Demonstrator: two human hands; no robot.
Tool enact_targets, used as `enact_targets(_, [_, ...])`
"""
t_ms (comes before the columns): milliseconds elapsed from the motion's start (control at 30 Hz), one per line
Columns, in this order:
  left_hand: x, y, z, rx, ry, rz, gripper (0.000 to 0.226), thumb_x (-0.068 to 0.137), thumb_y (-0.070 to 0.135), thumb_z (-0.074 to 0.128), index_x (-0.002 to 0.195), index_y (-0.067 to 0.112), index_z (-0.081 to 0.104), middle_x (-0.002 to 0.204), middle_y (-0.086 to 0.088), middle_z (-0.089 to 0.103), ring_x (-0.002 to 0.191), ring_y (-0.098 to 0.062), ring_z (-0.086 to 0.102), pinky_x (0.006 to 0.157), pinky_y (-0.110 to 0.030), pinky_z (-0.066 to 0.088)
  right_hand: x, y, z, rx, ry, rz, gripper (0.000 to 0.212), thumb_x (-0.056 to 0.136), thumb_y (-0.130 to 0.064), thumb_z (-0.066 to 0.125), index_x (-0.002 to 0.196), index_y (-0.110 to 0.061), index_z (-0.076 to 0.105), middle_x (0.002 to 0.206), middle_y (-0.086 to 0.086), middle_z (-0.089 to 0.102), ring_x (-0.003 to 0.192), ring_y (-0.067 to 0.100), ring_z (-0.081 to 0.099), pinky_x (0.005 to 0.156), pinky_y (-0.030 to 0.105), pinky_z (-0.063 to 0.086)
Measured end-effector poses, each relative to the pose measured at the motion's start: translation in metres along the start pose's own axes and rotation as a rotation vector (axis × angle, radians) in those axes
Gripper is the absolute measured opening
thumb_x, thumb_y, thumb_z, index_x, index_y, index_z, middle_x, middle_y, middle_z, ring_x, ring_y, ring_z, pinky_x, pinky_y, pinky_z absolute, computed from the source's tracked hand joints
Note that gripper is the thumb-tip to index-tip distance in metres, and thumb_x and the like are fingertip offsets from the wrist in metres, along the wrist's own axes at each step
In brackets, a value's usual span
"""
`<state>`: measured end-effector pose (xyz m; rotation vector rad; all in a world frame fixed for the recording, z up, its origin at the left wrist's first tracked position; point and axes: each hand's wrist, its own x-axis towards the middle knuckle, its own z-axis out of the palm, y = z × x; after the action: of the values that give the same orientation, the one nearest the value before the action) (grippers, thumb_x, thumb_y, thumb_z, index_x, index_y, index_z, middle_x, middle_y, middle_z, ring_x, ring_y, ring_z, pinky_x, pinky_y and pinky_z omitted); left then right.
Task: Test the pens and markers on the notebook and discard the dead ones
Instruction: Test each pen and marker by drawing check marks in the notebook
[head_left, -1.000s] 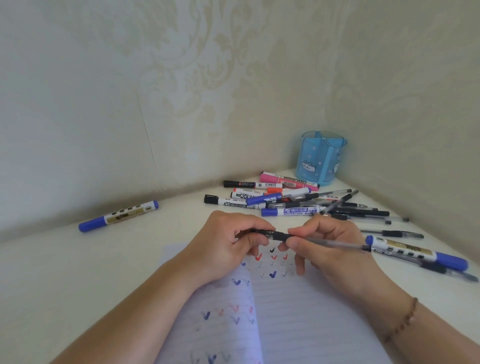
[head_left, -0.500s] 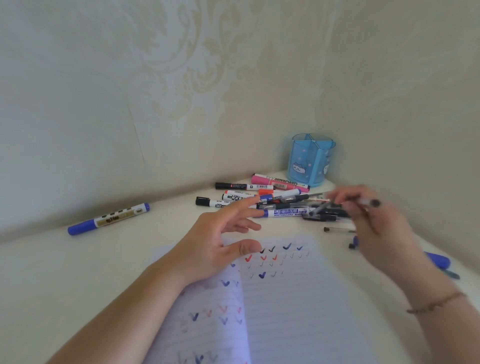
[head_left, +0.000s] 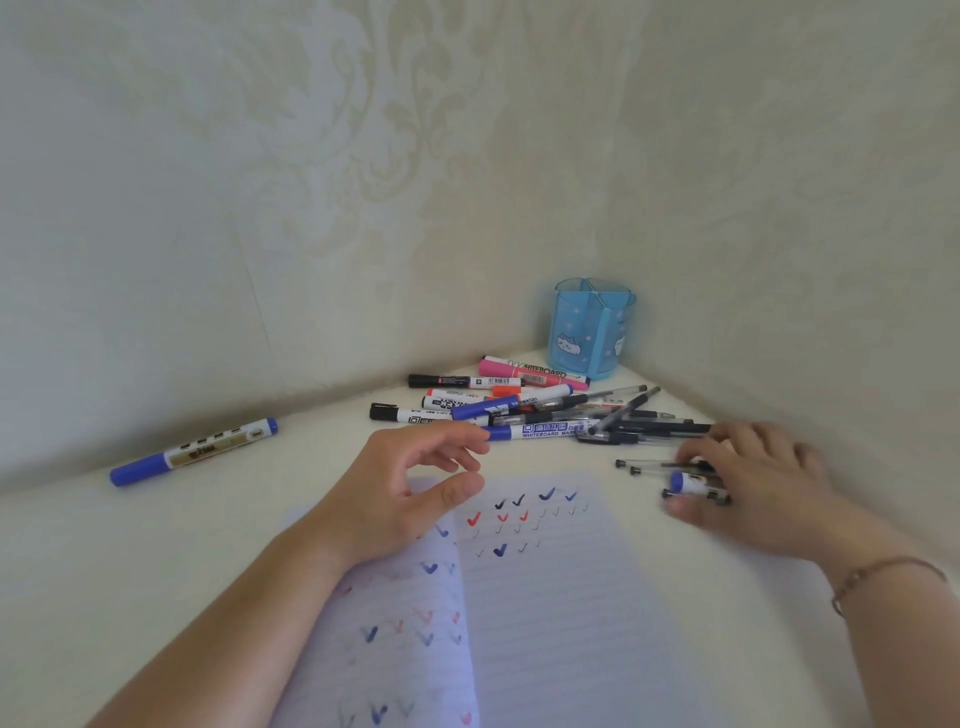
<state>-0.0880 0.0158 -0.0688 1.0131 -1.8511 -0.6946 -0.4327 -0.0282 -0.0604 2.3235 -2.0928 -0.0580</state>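
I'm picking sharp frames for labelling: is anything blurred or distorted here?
Head view: the right hand is motion-blurred over the pens by it; the left hand, notebook ticks and marker pile are fairly sharp; wide-angle bending curves the walls; light is soft, without glare.

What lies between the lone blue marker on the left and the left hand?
Head view: only bare table between the blue marker and the left hand.

Single head view, angled forward-down, close over desk (head_left: 156, 571) corner
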Motion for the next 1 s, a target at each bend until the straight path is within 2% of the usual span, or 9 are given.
enact_targets(100, [0.0, 0.0, -0.001, 0.012, 0.004, 0.004, 0.037, 0.084, 0.041, 0.064, 0.113, 0.018, 0.068, 0.109, 0.006, 0.071, 0.099, -0.019, 0.068, 0.088, -0.029, 0.053, -0.005, 0.008, 0.006, -0.077, 0.018, -0.031, 0.057, 0.081, -0.077, 0.019, 0.128, -0.048, 0.033, 0.135, -0.018, 0.035, 0.131, 0.011, 0.03, 0.105, 0.037, 0.027])
enact_targets(233, [0.001, -0.001, -0.001, 0.032, 0.012, 0.0, 0.034, 0.084, 0.042, 0.063, 0.109, 0.02, 0.069, 0.106, 0.008, 0.071, 0.098, -0.017, 0.068, 0.088, -0.026, 0.052, -0.022, 0.028, 0.018, -0.085, 0.132, -0.064, 0.085, 0.071, -0.08, -0.015, 0.13, -0.047, 0.036, 0.129, -0.018, 0.041, 0.121, 0.013, 0.04, 0.098, 0.031, 0.033])
enact_targets(367, [0.002, 0.0, -0.002, 0.049, 0.027, 0.0, 0.031, 0.083, 0.043, 0.063, 0.106, 0.022, 0.071, 0.103, 0.013, 0.072, 0.095, -0.013, 0.069, 0.086, -0.021, 0.051, -0.022, 0.031, 0.015, -0.006, 0.167, -0.109, 0.073, 0.08, -0.075, 0.008, 0.133, -0.039, 0.042, 0.131, -0.012, 0.044, 0.124, 0.017, 0.038, 0.101, 0.034, 0.034])
enact_targets(467, [0.002, -0.002, -0.003, 0.049, 0.029, 0.001, 0.031, 0.084, 0.041, 0.063, 0.105, 0.02, 0.071, 0.102, 0.012, 0.072, 0.095, -0.014, 0.069, 0.085, -0.02, 0.051, 0.005, 0.019, 0.002, 0.227, 0.363, -0.154, 0.036, 0.095, -0.039, 0.048, 0.122, -0.018, 0.06, 0.12, 0.004, 0.057, 0.112, 0.028, 0.049, 0.095, 0.036, 0.039])
enact_targets(533, [0.001, -0.003, -0.004, 0.058, 0.031, 0.002, 0.031, 0.083, 0.041, 0.063, 0.104, 0.02, 0.072, 0.101, 0.012, 0.072, 0.094, -0.014, 0.069, 0.084, -0.019, 0.05, 0.025, 0.012, -0.005, 0.238, 0.358, -0.131, 0.017, 0.091, -0.017, 0.06, 0.105, -0.015, 0.069, 0.105, 0.005, 0.062, 0.101, 0.029, 0.056, 0.087, 0.034, 0.045])
enact_targets(667, [0.001, -0.003, -0.004, 0.053, 0.041, -0.003, 0.03, 0.083, 0.042, 0.063, 0.103, 0.021, 0.072, 0.1, 0.013, 0.072, 0.094, -0.013, 0.068, 0.084, -0.017, 0.049, 0.044, 0.004, -0.009, 0.111, 0.207, -0.076, 0.013, 0.088, -0.021, 0.058, 0.09, -0.026, 0.07, 0.097, -0.001, 0.064, 0.088, 0.023, 0.059, 0.077, 0.036, 0.051])
enact_targets(800, [0.002, -0.004, -0.005, 0.068, 0.046, -0.002, 0.028, 0.083, 0.041, 0.062, 0.101, 0.023, 0.072, 0.099, 0.013, 0.072, 0.094, -0.014, 0.068, 0.083, -0.015, 0.048, 0.043, -0.002, -0.013, 0.068, 0.173, -0.085, 0.008, 0.087, -0.029, 0.059, 0.085, -0.033, 0.066, 0.098, -0.009, 0.062, 0.092, 0.017, 0.051, 0.077, 0.035, 0.05])
enact_targets(900, [0.003, -0.003, -0.005, 0.11, 0.071, 0.002, 0.027, 0.084, 0.044, 0.061, 0.101, 0.026, 0.072, 0.098, 0.019, 0.07, 0.094, -0.01, 0.066, 0.082, -0.014, 0.046, 0.035, -0.005, -0.026, 0.004, 0.221, -0.113, 0.008, 0.091, -0.029, 0.059, 0.09, -0.035, 0.063, 0.095, -0.014, 0.061, 0.095, 0.015, 0.045, 0.078, 0.034, 0.045])
enact_targets(1000, [0.004, -0.003, -0.004, 0.138, 0.112, 0.035, 0.031, 0.084, 0.044, 0.064, 0.112, 0.03, 0.067, 0.106, 0.02, 0.067, 0.102, -0.012, 0.063, 0.085, -0.019, 0.047, 0.016, -0.024, -0.051, 0.075, 0.325, -0.134, 0.01, 0.093, -0.027, 0.055, 0.095, -0.035, 0.061, 0.075, -0.019, 0.045, 0.085, 0.017, 0.047, 0.074, 0.031, 0.037])
